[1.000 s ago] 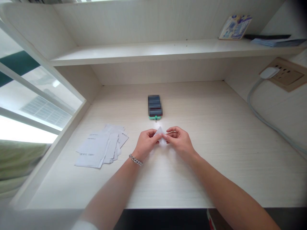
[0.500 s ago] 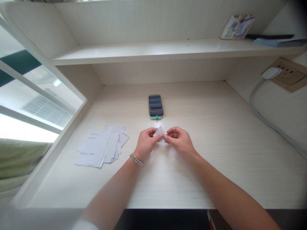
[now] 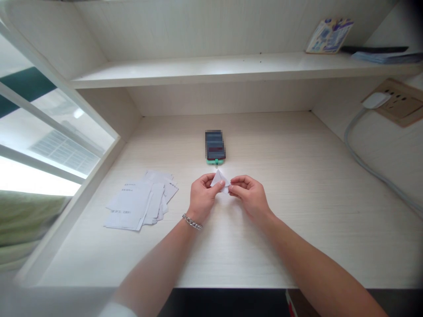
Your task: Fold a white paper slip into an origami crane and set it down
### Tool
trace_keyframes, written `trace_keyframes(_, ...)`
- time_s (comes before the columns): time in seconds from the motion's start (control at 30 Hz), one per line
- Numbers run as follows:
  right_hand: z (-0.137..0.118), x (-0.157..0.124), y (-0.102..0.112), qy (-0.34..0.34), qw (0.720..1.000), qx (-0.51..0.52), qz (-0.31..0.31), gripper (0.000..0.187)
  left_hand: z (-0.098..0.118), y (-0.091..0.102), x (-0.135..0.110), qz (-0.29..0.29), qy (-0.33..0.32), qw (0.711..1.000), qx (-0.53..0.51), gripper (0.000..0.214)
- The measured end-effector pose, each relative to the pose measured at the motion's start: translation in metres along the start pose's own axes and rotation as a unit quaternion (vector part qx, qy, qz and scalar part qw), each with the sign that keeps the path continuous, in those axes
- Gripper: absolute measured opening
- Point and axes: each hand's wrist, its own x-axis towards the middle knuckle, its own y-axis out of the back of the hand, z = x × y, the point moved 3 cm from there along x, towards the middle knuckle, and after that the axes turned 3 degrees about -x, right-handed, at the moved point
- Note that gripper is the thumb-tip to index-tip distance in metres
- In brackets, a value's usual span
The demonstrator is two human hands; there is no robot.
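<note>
A small folded piece of white paper [image 3: 219,177] with a pointed top is held between my hands above the desk. My left hand [image 3: 203,196] grips its left side, thumb on the front face and fingers behind. At the lower right edge, my right hand [image 3: 250,195] pinches the paper between thumb and fingertips. Just beyond the paper lies a phone [image 3: 215,145] with a green end, its screen blurred out. To the left of my left hand is a loose pile of white paper sheets [image 3: 132,204], some with printed lines.
A shelf [image 3: 205,72] crosses above the desk [image 3: 297,176], bearing a colourful packet [image 3: 329,36] and a flat stack [image 3: 386,57] at its right. A white plug [image 3: 376,100] sits in the wall socket, its grey cable [image 3: 373,169] hanging along the right wall. A window [image 3: 66,132] is on the left.
The folded paper has turned slightly, showing a broader triangular face. My left thumb lies farther across it, and my right fingertips have shifted slightly right along its edge.
</note>
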Motion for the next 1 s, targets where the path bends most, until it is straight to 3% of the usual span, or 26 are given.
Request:
trace_keyframes(0.27,-0.0034,0.0004,0.0,-0.01,1.0,0.021,-0.017,0.018,0.0039,0.0044,0.0014,0.002,-0.016,0.999,0.037,0.04)
trace_keyframes(0.47,-0.0027,0.0046,0.0038,0.038,0.997,-0.058,-0.026,0.024,0.0027,0.0031,-0.0008,-0.007,-0.007,0.998,0.066,0.042)
trace_keyframes(0.7,-0.009,0.0021,0.0017,0.078,0.994,-0.075,-0.01,0.029,0.0048,0.0017,-0.0013,-0.004,0.007,0.998,0.063,0.044)
trace_keyframes(0.87,-0.0048,0.0052,0.0044,0.029,0.989,-0.131,-0.068,0.025,0.0066,0.0011,-0.0032,-0.022,0.017,0.996,0.089,0.046)
trace_keyframes(1.0,-0.0026,0.0071,0.0047,0.048,0.978,-0.177,-0.098,0.022,0.0066,0.0006,-0.0047,-0.029,0.009,0.992,0.122,0.045)
